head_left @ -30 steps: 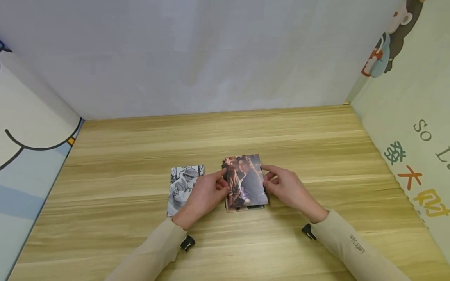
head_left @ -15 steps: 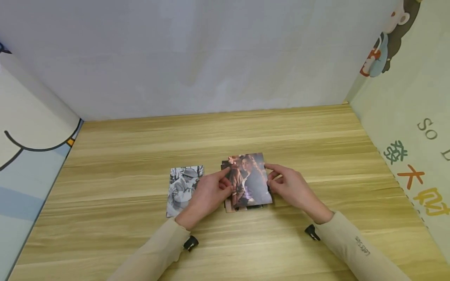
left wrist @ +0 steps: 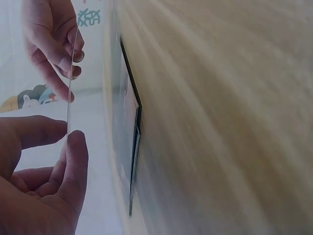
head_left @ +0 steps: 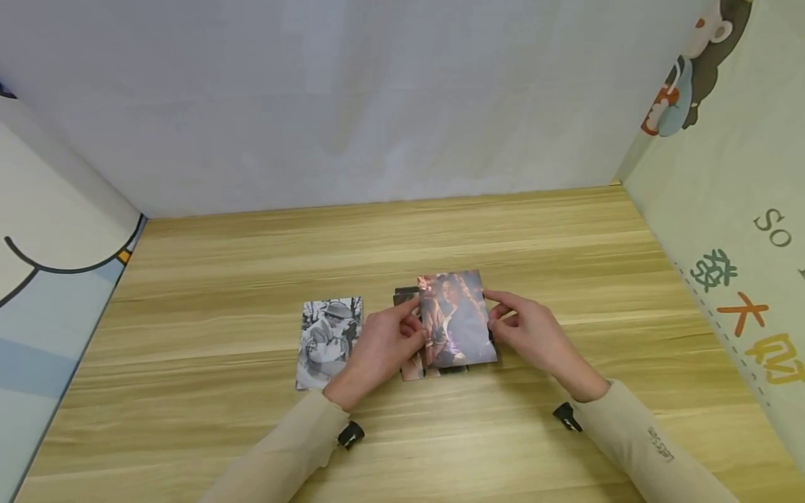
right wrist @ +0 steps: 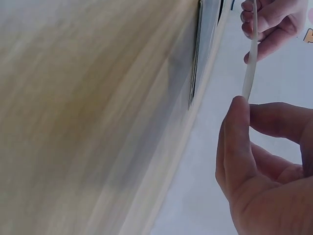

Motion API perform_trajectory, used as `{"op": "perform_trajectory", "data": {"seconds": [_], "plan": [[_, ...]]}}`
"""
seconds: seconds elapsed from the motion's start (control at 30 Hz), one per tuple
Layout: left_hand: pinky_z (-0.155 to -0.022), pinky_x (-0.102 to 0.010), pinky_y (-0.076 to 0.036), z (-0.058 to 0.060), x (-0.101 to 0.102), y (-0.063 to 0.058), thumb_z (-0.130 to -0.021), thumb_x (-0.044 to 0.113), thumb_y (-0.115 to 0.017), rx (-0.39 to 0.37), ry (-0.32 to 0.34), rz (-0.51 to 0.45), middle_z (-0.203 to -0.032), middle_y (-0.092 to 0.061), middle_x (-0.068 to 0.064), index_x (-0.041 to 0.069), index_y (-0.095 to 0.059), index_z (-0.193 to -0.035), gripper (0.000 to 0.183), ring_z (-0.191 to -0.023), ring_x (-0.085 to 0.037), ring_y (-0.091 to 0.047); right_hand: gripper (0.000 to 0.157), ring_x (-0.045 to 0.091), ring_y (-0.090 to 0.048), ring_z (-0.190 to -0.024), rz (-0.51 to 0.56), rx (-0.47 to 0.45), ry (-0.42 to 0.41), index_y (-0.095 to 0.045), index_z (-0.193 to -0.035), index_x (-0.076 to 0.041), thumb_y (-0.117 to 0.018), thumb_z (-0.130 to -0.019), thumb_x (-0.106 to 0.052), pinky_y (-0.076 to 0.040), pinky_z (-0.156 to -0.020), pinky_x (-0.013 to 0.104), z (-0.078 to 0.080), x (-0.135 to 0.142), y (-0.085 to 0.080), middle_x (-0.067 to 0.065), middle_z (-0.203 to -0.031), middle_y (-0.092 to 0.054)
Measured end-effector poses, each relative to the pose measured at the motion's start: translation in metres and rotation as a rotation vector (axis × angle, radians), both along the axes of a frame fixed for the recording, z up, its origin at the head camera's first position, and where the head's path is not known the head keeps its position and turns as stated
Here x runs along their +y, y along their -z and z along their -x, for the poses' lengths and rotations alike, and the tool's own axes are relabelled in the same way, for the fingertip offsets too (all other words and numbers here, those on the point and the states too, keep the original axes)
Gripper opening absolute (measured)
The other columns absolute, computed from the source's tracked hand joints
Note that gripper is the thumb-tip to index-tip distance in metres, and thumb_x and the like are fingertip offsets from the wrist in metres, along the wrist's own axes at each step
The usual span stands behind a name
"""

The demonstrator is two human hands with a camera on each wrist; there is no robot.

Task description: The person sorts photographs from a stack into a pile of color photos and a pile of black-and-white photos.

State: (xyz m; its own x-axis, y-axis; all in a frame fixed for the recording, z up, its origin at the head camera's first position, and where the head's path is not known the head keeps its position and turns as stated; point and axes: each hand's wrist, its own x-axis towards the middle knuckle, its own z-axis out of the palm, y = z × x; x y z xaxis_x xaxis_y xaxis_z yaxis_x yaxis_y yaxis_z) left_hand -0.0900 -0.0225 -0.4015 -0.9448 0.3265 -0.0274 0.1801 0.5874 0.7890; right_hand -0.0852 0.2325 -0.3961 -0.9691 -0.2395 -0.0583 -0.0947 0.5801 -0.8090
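A colour photo card (head_left: 458, 318) picturing a long-haired person is held by its two side edges. My left hand (head_left: 385, 347) pinches its left edge between thumb and fingers; my right hand (head_left: 534, 334) pinches the right edge. Seen edge-on in the left wrist view, the card (left wrist: 71, 81) is off the table, above a small stack of photo cards (left wrist: 129, 115). Most of that stack is hidden from the head view, with only its left and lower edges showing. A black-and-white photo card (head_left: 322, 342), showing a person in a hat, lies to the left, partly behind my left hand.
The wood-grain table (head_left: 251, 265) runs back to a pale wall (head_left: 352, 105). Panels with cartoon drawings and lettering stand at the left (head_left: 56, 195) and right (head_left: 723, 195). A small black device (head_left: 351, 434) sits at each wrist.
Both hands have moved right together with the colour photo card, which now lies farther right over the stack. More of the stack's left side shows. The black-and-white card stays put on the table.
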Motion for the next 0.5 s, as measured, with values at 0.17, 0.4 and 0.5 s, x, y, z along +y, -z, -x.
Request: {"op": "perform_trajectory", "data": {"seconds": [0.17,0.4,0.5], "plan": [[-0.068,-0.019,-0.056,0.0,0.006,0.0,-0.092,0.003,-0.074,-0.007,-0.001,-0.022,-0.091,-0.071,-0.002,-0.007,-0.052,-0.146,0.059,-0.077,-0.009,-0.067,0.048,0.022,-0.072,-0.087,-0.005,-0.002,0.009,-0.057,-0.144,0.004,-0.061,-0.096,0.0,-0.052,-0.059,0.025,-0.002,0.006,-0.001,0.012,-0.101,-0.07],[-0.07,-0.019,-0.056,0.001,0.013,0.001,-0.092,0.003,-0.072,0.0,0.006,-0.032,-0.092,-0.071,-0.001,-0.006,-0.052,-0.147,0.059,-0.077,-0.007,-0.066,0.048,0.023,-0.072,-0.086,-0.008,-0.005,0.015,-0.057,-0.143,0.004,-0.061,-0.096,0.001,-0.053,-0.06,0.025,-0.004,0.014,-0.002,0.013,-0.103,-0.069],[-0.071,-0.019,-0.056,0.001,0.017,0.0,-0.092,0.004,-0.072,0.002,0.009,-0.024,-0.093,-0.072,-0.001,-0.005,-0.052,-0.147,0.059,-0.079,-0.008,-0.067,0.047,0.023,-0.072,-0.086,-0.011,-0.004,0.017,-0.057,-0.143,0.005,-0.062,-0.096,0.001,-0.053,-0.06,0.025,-0.004,0.018,-0.003,0.014,-0.102,-0.07]]}}
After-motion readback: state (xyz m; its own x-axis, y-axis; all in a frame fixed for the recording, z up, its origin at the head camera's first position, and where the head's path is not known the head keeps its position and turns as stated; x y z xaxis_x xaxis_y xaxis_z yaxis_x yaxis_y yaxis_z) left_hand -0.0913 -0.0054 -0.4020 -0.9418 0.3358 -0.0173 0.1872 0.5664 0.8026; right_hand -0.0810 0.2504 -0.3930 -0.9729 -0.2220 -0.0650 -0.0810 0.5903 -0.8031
